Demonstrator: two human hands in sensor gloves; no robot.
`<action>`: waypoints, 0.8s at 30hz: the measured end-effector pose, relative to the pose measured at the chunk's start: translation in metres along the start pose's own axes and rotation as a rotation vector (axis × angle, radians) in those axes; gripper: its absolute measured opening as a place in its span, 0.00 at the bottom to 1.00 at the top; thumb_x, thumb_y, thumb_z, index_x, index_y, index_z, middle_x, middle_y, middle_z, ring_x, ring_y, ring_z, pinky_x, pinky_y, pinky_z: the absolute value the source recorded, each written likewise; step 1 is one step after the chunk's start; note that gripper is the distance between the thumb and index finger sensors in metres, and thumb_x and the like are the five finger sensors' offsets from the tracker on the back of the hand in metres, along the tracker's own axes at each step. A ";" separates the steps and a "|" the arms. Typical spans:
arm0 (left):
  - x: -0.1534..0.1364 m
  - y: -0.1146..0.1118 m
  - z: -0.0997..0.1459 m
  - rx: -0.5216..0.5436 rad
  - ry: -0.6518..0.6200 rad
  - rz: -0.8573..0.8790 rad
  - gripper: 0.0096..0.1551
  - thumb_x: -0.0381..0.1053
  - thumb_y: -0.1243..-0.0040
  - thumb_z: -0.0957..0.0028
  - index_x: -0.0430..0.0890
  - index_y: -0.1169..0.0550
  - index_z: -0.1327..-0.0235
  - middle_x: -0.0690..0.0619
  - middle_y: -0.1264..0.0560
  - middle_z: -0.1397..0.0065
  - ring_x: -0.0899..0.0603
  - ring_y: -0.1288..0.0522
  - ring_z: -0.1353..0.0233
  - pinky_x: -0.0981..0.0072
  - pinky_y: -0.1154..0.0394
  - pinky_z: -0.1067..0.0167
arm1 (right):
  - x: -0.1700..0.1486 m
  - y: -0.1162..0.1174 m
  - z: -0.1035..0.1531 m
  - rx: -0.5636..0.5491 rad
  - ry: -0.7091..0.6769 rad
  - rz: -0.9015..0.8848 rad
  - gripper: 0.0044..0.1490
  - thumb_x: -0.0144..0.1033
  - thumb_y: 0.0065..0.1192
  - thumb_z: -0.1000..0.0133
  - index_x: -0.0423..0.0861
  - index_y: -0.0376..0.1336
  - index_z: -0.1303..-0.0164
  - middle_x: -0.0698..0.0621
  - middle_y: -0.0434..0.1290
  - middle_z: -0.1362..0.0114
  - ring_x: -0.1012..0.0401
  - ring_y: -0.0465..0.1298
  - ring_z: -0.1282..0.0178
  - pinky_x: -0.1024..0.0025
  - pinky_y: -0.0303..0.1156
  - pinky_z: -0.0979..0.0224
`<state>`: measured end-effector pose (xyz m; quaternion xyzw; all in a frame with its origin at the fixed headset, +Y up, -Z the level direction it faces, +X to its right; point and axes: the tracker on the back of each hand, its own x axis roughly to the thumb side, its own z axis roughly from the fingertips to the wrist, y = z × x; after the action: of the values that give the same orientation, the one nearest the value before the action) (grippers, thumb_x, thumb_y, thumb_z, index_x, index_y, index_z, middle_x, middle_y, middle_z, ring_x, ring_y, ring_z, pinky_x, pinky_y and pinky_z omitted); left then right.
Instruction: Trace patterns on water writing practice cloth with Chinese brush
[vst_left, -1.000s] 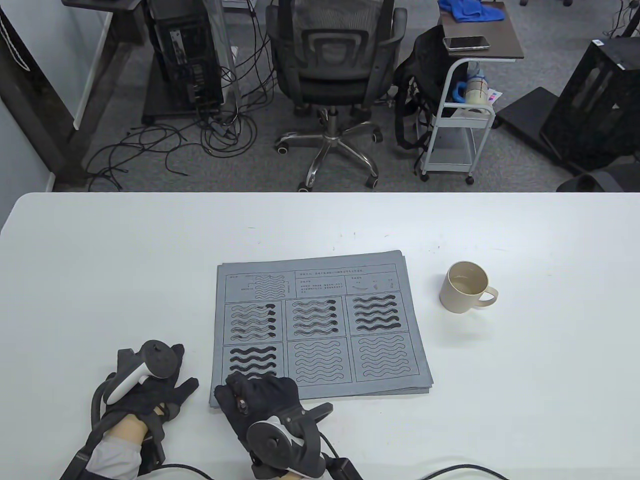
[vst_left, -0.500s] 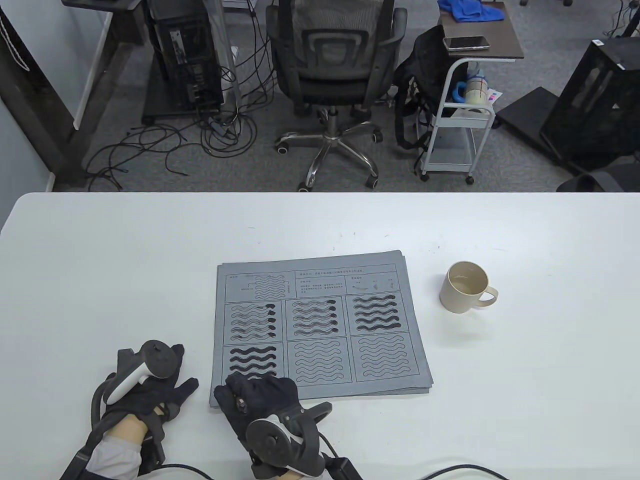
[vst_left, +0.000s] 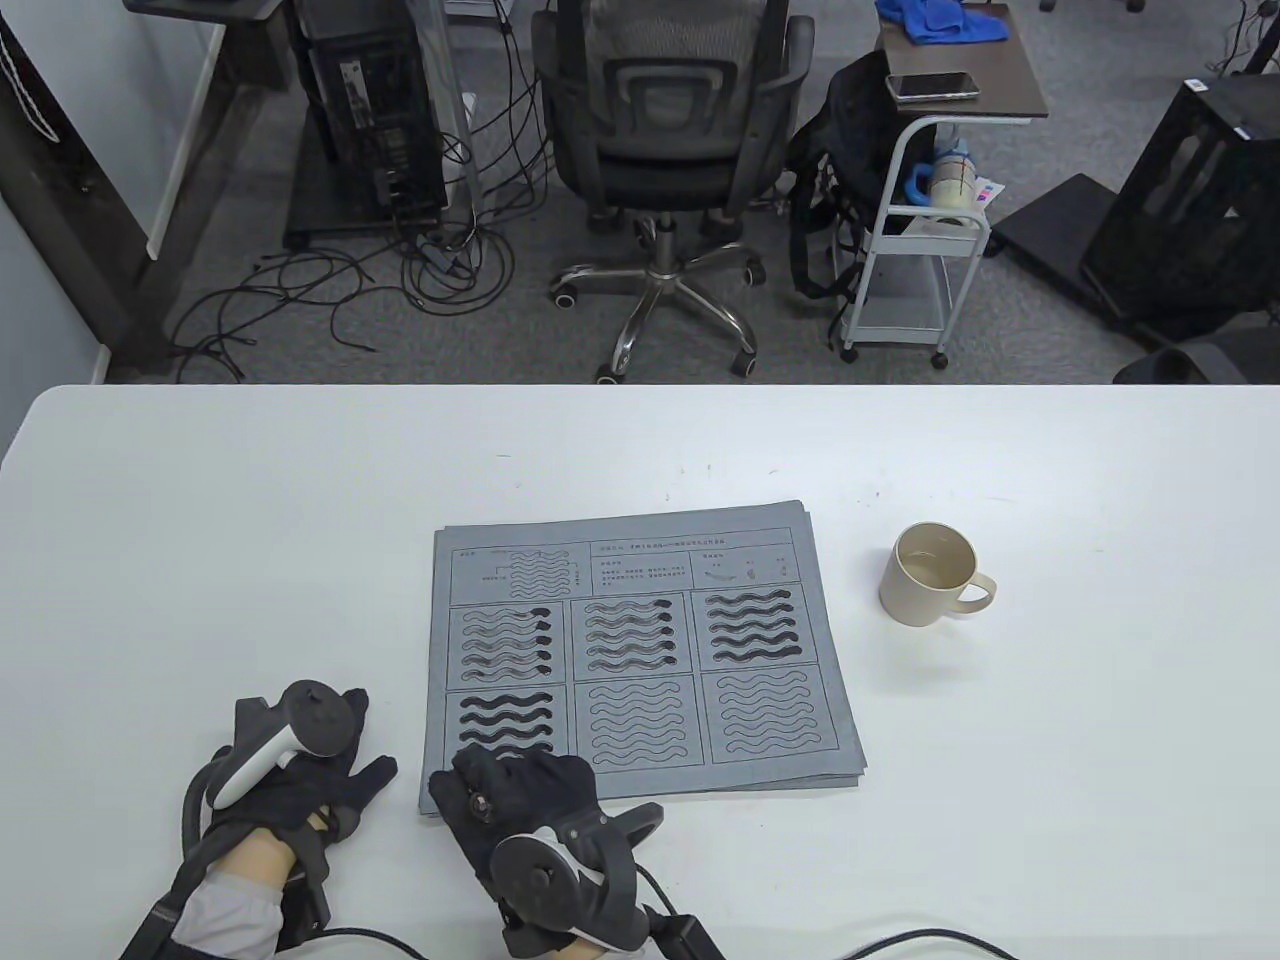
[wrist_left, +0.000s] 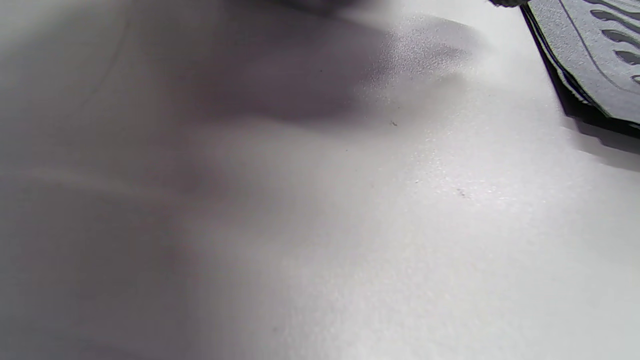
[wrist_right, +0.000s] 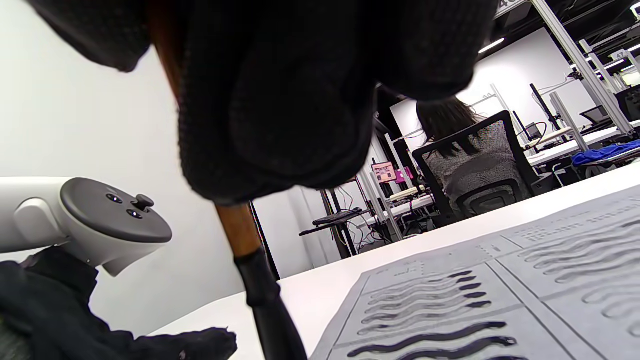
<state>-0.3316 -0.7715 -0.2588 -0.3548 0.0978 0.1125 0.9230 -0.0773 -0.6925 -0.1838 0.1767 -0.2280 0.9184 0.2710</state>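
Observation:
The grey water writing cloth (vst_left: 640, 655) lies flat mid-table, printed with wavy patterns; several upper panels and the lower-left panel carry dark wet strokes. It also shows in the right wrist view (wrist_right: 500, 305) and at a corner of the left wrist view (wrist_left: 595, 60). My right hand (vst_left: 520, 800) sits over the cloth's lower-left corner and grips the brown-handled brush (wrist_right: 250, 270), its dark tip pointing down at the cloth. My left hand (vst_left: 300, 770) rests flat on the table left of the cloth, holding nothing.
A beige mug (vst_left: 932, 575) stands right of the cloth. An office chair (vst_left: 665, 150) and a small cart (vst_left: 920, 230) stand beyond the table's far edge. The white table (vst_left: 200, 520) stretches around the cloth.

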 end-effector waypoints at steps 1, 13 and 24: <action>0.000 0.000 0.000 0.000 0.000 0.000 0.47 0.72 0.60 0.43 0.64 0.68 0.23 0.45 0.68 0.14 0.35 0.74 0.20 0.20 0.70 0.32 | 0.000 0.000 0.000 0.000 0.000 0.002 0.27 0.55 0.64 0.43 0.45 0.77 0.52 0.51 0.90 0.59 0.60 0.87 0.62 0.57 0.78 0.47; 0.000 0.000 0.000 -0.001 0.000 0.000 0.47 0.72 0.60 0.43 0.64 0.68 0.23 0.45 0.68 0.14 0.35 0.73 0.20 0.20 0.70 0.33 | -0.001 0.000 0.000 -0.007 0.002 0.011 0.27 0.55 0.64 0.43 0.45 0.77 0.52 0.50 0.90 0.59 0.60 0.87 0.63 0.56 0.78 0.47; 0.000 0.000 0.001 -0.004 0.002 0.000 0.47 0.72 0.60 0.43 0.64 0.68 0.23 0.45 0.68 0.14 0.35 0.73 0.20 0.20 0.70 0.32 | -0.001 0.000 0.000 -0.014 0.006 0.017 0.28 0.55 0.64 0.43 0.44 0.77 0.52 0.50 0.90 0.59 0.59 0.86 0.63 0.56 0.78 0.48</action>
<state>-0.3314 -0.7712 -0.2583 -0.3567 0.0985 0.1121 0.9222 -0.0767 -0.6933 -0.1844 0.1699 -0.2353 0.9196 0.2650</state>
